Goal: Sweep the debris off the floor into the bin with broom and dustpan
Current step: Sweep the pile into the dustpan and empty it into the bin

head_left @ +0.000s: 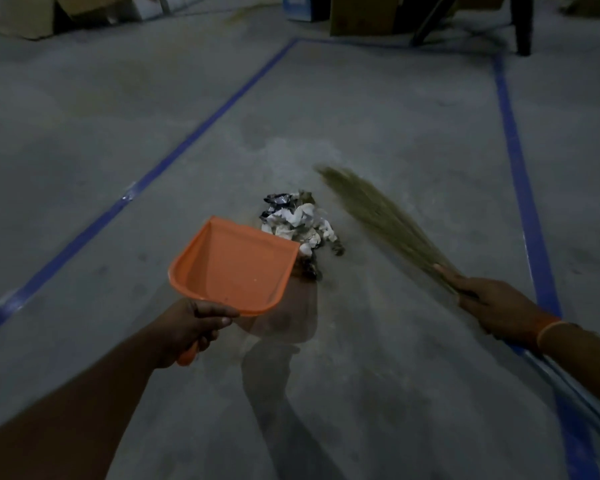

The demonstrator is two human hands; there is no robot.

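Note:
A pile of crumpled paper and wrapper debris (300,223) lies on the grey concrete floor in the middle of the view. My left hand (191,329) grips the handle of an orange dustpan (231,266), whose open mouth faces the pile and sits just left of it, with nothing inside. My right hand (489,301) grips a grass broom (378,216) at the base of its bristles. The blurred bristle tips point up and left, just right of the debris. No bin is in view.
Blue tape lines (201,128) mark a rectangle on the floor, with another blue tape line (515,147) at the right. Cardboard boxes (362,13) and a dark furniture leg (523,26) stand at the far edge. More boxes (25,15) sit at the top left.

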